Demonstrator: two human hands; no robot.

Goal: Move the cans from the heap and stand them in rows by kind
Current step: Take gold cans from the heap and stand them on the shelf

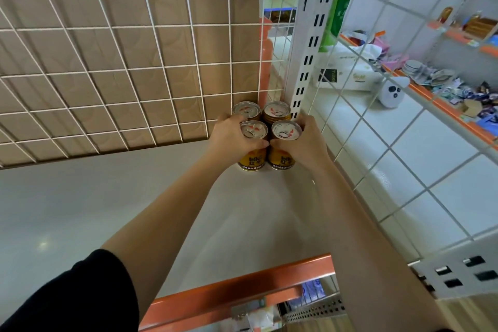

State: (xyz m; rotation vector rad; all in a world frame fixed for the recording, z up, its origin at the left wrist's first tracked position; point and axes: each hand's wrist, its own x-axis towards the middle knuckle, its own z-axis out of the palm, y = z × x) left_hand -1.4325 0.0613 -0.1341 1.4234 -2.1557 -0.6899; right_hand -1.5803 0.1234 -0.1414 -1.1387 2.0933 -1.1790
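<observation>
Brown quilted panel [80,3]: fills the upper left of the frame, behind the mesh.
White wire grid [129,69]: stands in front of that panel as the shelf's back wall and runs to the corner at centre frame.
Pale shelf board [80,197]: spreads glossy across the middle and lower left.
Side wire divider [384,76]: rises along the right, between this shelf and the white shelf next to it.
Forearms: both bare, reaching from the bottom edge up to centre frame; a black sleeve [67,296] covers the left upper arm at lower left.
Slotted upright [310,35]: white metal post at upper centre-right, coming down into the back corner.
Orange front rail [242,286]: crosses the bottom centre under the arms.
Tissue pack [347,74]: white, lying on the neighbouring shelf, right of the post.
Green bottle [338,8]: upright above the tissue pack, beside the post.
Left hand [231,140]: fingers curled round the left flank of the front left can [253,131], thumb across its front.
Right hand [304,143]: wrapped likewise round the front right can [286,130]; the two thumbs meet between the front cans.
Cans [281,160]: four, gold with silver pull-tab lids, upright in a tight two-by-two block in the board's back right corner.
Back left can [246,110], back right can [277,110]: just behind the held pair, against the mesh.
</observation>
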